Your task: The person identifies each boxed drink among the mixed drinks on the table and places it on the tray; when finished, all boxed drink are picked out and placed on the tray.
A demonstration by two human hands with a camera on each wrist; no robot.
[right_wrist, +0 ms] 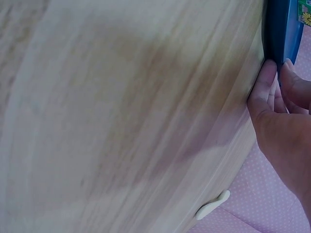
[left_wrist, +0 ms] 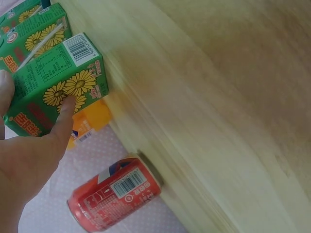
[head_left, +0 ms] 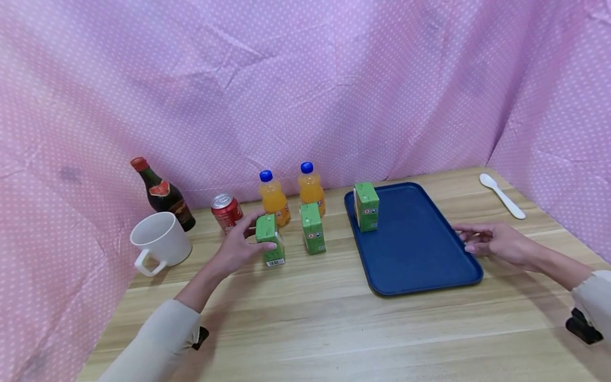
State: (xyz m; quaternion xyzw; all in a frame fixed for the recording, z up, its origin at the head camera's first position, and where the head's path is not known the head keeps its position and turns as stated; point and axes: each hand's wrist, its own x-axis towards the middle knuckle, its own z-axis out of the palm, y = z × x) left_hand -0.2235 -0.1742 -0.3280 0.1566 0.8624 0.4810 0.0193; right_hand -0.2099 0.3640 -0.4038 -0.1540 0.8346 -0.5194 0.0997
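At the lower left of the head view a pale sleeve is reaching up toward the middle of the frame, and the left hand is closing around a green juice carton that is standing upright on the wooden tabletop. The thumb is lying across the carton's front face and the fingers are curling behind it, so the carton is sitting just right of the palm. In the left wrist view the same carton is filling the upper left, with one finger pressing on its sunflower print.

At the right of the head view the right hand is resting on the tabletop with its fingers relaxed and slightly curled, their tips touching the right rim of the blue tray; it is gripping nothing. The right wrist view is showing those fingertips against the tray's edge at the upper right.

Just right of the held carton a second green carton is standing, and a third carton is standing in the tray's far left corner. Farther back, a white mug, a red can, a dark bottle and two orange drink bottles are lining up before the pink dotted cloth. A white spoon is lying at the far right
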